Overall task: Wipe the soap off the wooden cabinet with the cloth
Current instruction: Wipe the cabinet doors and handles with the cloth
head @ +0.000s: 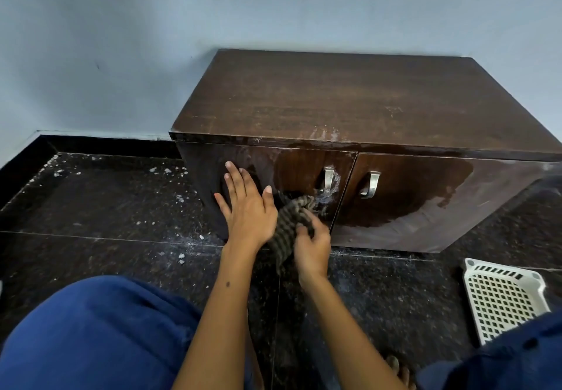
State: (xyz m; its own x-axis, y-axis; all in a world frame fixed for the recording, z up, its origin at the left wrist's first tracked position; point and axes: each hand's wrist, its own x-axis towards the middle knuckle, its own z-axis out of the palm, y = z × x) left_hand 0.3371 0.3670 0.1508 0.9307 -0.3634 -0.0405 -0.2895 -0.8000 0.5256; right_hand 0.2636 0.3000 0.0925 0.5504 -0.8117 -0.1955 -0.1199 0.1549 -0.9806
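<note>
Cloth (291, 226), dark and checked, is bunched against the wooden cabinet (349, 97)'s left door, just below-left of that door's metal handle (328, 179). The right hand (311, 246) grips it with curled fingers. The left hand (246, 204) lies flat, fingers straight and spread, on the same door, left of the cloth. Soap streaks whiten the door fronts.

The cabinet (349, 97) runs off the right side, so its far corner is cut off. The left hand (248, 207) hides part of the left door. The cloth (290, 225) is partly tucked under the right hand (311, 248). The white basket (501, 298) is partly behind a blue knee (501, 356). Some toes (400, 370) peek out, blurry.
</note>
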